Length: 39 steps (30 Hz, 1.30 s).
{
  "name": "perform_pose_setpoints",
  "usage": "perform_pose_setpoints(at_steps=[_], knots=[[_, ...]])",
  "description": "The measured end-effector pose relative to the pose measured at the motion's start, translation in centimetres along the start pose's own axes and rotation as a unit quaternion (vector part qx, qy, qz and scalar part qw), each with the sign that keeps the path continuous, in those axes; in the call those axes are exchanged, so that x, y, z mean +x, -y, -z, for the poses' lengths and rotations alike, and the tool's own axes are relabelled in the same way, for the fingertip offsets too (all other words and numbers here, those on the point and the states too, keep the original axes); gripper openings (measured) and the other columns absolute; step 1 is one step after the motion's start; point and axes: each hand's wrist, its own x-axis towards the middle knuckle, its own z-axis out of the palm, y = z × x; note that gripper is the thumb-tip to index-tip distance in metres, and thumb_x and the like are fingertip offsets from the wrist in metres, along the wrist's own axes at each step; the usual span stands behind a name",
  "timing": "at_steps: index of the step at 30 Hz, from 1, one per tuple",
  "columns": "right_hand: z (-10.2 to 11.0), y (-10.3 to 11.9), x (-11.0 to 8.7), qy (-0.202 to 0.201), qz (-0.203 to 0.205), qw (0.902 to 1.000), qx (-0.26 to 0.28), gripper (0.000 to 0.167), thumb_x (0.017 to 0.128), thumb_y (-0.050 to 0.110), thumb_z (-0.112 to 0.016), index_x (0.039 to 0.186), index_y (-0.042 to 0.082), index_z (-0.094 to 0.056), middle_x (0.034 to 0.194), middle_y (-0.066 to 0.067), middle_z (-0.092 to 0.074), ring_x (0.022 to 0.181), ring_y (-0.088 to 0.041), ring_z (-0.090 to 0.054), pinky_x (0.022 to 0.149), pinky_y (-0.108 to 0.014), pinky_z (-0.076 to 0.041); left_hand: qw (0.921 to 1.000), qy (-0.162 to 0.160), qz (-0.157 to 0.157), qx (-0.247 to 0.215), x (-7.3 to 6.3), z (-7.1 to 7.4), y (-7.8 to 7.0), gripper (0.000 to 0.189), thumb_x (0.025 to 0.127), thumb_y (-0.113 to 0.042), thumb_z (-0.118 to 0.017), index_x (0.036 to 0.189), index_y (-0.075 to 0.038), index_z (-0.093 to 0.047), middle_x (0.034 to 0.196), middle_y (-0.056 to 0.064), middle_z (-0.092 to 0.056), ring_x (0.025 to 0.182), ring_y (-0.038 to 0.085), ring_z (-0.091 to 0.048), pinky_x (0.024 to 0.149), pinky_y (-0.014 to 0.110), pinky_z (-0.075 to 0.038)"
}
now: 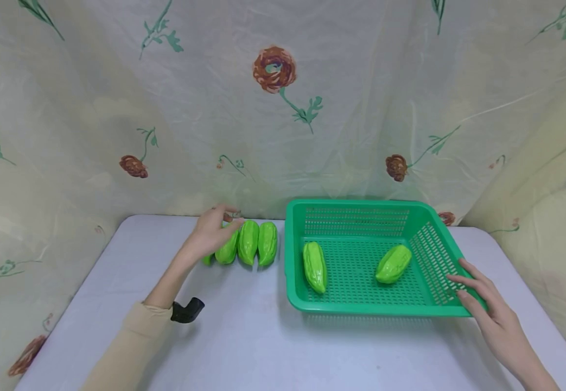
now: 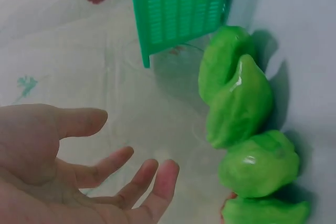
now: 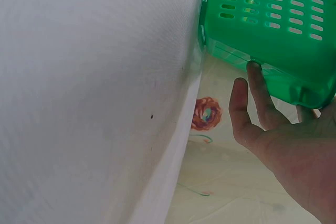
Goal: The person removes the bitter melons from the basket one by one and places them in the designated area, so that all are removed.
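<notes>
Several bright green, ribbed bitter melons (image 1: 248, 243) lie side by side at the table's back left. My left hand (image 1: 215, 228) reaches over the left end of this row, hiding part of it. In the left wrist view, the left hand's fingers (image 2: 166, 178) are spread and loosely bent, with nothing between them, apart from the melons (image 2: 260, 163). My right hand (image 1: 495, 312) rests its fingertips on the right rim of a green plastic basket (image 1: 361, 310). Inside the basket are one melon (image 1: 315, 267) at left and another melon (image 1: 393, 264) at right.
A white cloth covers the table (image 1: 243, 347). Behind it hangs a pale curtain (image 1: 204, 108) with a flower print, continuing along the sides. A black device (image 1: 188, 310) sits at the left wrist, by the beige sleeve (image 1: 126, 342).
</notes>
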Motion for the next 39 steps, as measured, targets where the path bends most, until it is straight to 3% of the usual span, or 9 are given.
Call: perform_pose_setpoints(at_steps=[5,10,20,29,39], knots=[[0.0,-0.1,0.0,-0.004,0.006,1.0000,-0.002,0.036,0.114,0.012,-0.052,0.149,0.008,-0.060,0.178,0.017,-0.027,0.155,0.020,-0.016,0.104,0.006,-0.018,0.9997,0.018,-0.011,0.010,0.2,0.1,-1.3,0.052,0.113,-0.032,-0.057,0.153,0.000,-0.053,0.151,0.027,-0.061,0.141,0.045,-0.058,0.114,0.061,-0.051],[0.0,-0.2,0.1,-0.007,0.010,0.9999,-0.003,0.036,0.114,0.011,-0.052,0.149,0.008,-0.061,0.178,0.015,-0.028,0.156,0.019,-0.016,0.105,0.006,-0.018,0.9986,0.025,-0.046,0.007,0.2,0.1,-3.0,0.048,0.113,-0.029,-0.058,0.151,0.000,-0.055,0.148,0.026,-0.064,0.136,0.044,-0.063,0.112,0.060,-0.053],[-0.1,0.0,0.1,-0.005,0.006,1.0000,-0.004,0.036,0.115,0.012,-0.051,0.150,0.009,-0.060,0.178,0.014,-0.028,0.157,0.019,-0.016,0.104,0.006,-0.017,0.9939,0.060,-0.093,0.000,0.4,-1.1,-5.6,0.043,0.112,-0.027,-0.059,0.148,-0.002,-0.059,0.145,0.024,-0.066,0.134,0.041,-0.066,0.109,0.054,-0.058],[0.0,0.0,0.0,-0.006,0.006,0.9999,-0.007,0.036,0.114,0.012,-0.051,0.150,0.009,-0.060,0.178,0.014,-0.028,0.157,0.019,-0.016,0.104,0.007,-0.017,0.9892,0.090,-0.115,0.011,1.0,-1.6,-7.3,0.043,0.113,-0.027,-0.058,0.148,-0.003,-0.058,0.145,0.024,-0.066,0.132,0.040,-0.067,0.107,0.052,-0.059],[0.0,0.1,0.1,-0.002,0.002,1.0000,-0.004,0.038,0.115,0.013,-0.050,0.152,0.009,-0.058,0.179,0.015,-0.025,0.157,0.019,-0.014,0.105,0.005,-0.015,0.9820,0.131,-0.135,0.017,2.1,-1.9,-9.4,0.041,0.112,-0.032,-0.059,0.148,-0.012,-0.061,0.147,0.018,-0.066,0.132,0.034,-0.068,0.109,0.047,-0.059]])
